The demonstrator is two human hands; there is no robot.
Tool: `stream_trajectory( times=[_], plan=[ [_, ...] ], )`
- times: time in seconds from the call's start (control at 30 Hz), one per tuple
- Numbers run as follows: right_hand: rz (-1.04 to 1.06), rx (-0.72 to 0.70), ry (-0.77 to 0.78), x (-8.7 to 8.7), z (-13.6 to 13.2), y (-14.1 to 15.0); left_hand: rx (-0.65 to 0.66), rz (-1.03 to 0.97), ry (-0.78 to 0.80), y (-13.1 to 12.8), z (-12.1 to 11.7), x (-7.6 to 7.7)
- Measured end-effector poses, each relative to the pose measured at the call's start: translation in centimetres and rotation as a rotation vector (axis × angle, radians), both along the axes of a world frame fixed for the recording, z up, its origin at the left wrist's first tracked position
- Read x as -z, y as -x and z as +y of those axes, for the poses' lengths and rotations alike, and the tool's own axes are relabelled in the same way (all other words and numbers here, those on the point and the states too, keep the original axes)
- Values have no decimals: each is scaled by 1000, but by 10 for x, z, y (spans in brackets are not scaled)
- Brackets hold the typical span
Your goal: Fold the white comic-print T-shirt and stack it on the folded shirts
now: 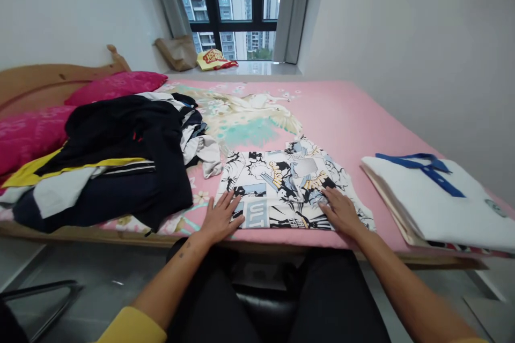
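Note:
A comic-print garment [277, 182], white with black, blue and orange drawings, lies spread at the front edge of the bed; it looks like a shirt, partly folded. My left hand [220, 218] rests on its near left side, fingers spread. On its near right side lies my right hand [340, 210], palm down with the fingers stretched out. Neither hand grips the cloth. Farther right, a folded white polo shirt [454, 203] with a blue collar tops a small stack of folded clothes.
Heaped on the left are loose clothes [132, 150], dark navy, yellow and white. Pink pillows [116, 87] lie behind them by the wooden headboard [48, 83]. A pink patterned sheet [333, 112] covers the bed. On the window sill stand a brown paper bag [177, 53] and a yellow bag [213, 60].

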State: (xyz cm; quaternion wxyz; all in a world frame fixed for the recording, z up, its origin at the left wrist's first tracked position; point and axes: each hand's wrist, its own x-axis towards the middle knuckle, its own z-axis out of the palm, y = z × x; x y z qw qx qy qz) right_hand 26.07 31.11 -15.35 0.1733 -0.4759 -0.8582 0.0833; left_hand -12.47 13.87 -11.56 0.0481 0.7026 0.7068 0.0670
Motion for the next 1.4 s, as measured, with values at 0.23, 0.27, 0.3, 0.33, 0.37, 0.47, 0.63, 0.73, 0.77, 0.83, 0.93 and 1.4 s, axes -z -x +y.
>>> stream_trajectory(
  times=[0.23,0.27,0.3,0.33,0.37,0.47,0.63,0.73,0.77,0.83,0.93,1.4],
  plan=[
    [122,-200,-179,-27,-36,-76,203,-64,-253,33,-43,12],
    [78,-212,-181,-26,-41,-83,223,-83,-257,37,-46,15],
    [38,-214,-178,-24,-44,-88,239,-93,-259,40,-46,18],
    [6,-205,-178,-21,-46,-91,246,-92,-266,42,-44,19],
    [-20,-193,-180,-18,-46,-92,241,-80,-279,42,-42,20],
    [-71,-158,-201,-11,-40,-90,201,-21,-296,38,-31,18],
    [-114,-150,-236,-11,-29,-85,188,36,-240,34,-20,5],
    [-126,-157,-250,-13,-27,-89,190,45,-236,37,-24,-3],
    [-129,-158,-254,-14,-28,-91,191,49,-233,39,-28,-5],
    [-143,-159,-251,-15,-33,-98,199,65,-195,42,-37,-9],
    [-190,-175,-220,-22,-45,-104,213,97,-106,43,-52,-15],
    [33,-191,-124,-33,29,55,164,-141,-29,-7,90,-20]
  ],
)
